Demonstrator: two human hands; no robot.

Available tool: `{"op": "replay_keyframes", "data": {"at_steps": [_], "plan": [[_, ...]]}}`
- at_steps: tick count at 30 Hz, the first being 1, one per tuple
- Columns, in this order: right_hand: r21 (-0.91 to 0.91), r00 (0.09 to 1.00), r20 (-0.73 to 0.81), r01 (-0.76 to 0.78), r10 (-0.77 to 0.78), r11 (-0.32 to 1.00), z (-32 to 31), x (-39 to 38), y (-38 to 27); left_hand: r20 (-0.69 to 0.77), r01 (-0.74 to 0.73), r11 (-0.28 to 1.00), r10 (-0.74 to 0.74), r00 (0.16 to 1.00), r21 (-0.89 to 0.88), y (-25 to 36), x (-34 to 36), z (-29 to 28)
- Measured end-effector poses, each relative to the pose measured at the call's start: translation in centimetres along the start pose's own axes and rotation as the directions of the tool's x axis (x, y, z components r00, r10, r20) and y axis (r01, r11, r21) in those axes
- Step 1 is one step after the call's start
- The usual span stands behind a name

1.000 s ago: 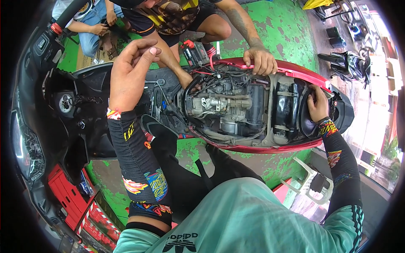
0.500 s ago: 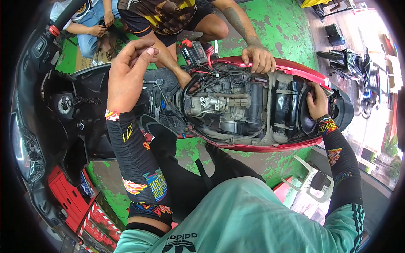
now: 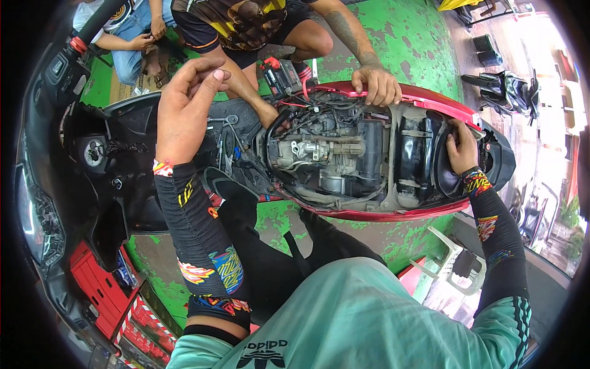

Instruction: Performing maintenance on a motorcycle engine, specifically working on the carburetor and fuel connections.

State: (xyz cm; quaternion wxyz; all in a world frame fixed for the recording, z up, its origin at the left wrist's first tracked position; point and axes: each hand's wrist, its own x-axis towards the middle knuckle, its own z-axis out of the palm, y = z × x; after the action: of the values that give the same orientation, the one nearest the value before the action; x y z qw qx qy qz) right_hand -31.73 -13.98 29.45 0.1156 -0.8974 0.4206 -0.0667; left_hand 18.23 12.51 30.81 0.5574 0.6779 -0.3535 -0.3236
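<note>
My left hand (image 3: 187,114) is raised above the scooter's floorboard (image 3: 246,169), its fingers half curled and the thumb apart from them. Nothing shows in it. At the tail of the red scooter, my right hand (image 3: 463,147) grips the rear body rim beside a black curved inner panel (image 3: 441,163); its fingertips are partly hidden. The seat is off, and the dusty engine (image 3: 326,150) lies exposed between the red side panels (image 3: 393,215). Opposite me, a co-worker's hand (image 3: 376,86) rests on the far panel, while the other hand (image 3: 270,117) reaches in beside the engine.
A black battery (image 3: 281,79) with red clamps sits by the far side panel. A ratchet (image 3: 231,119) and other tools lie on the floorboard. Another person sits at the far left. Near me are a red tool cabinet (image 3: 101,286) and a white plastic chair (image 3: 452,261).
My hands and both of the co-worker's hands stay in place. Outside at the right, passing traffic has shifted position.
</note>
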Motion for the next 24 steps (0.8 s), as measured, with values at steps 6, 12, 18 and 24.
{"op": "replay_keyframes", "data": {"at_steps": [6,12,18,24], "plan": [[0.01,0.999,0.021,-0.034,0.034,0.999,-0.01,0.04,0.08,0.0,0.007,1.0,-0.007,1.0,-0.018,-0.31,0.04,0.03],[-0.003,0.999,0.028,-0.032,0.033,0.999,-0.12,-0.03,-0.03,0.0,0.005,1.0,-0.005,1.0,-0.02,-0.51,0.16,0.05],[-0.019,1.0,0.002,0.006,-0.006,1.0,0.1,-0.03,0.4,0.003,0.005,1.0,-0.005,1.0,-0.014,-0.27,0.13,0.0],[-0.018,0.995,0.069,-0.074,0.075,0.997,-0.35,0.09,-0.28,0.003,-0.002,1.0,0.002,1.0,-0.007,-0.31,0.2,0.02]]}}
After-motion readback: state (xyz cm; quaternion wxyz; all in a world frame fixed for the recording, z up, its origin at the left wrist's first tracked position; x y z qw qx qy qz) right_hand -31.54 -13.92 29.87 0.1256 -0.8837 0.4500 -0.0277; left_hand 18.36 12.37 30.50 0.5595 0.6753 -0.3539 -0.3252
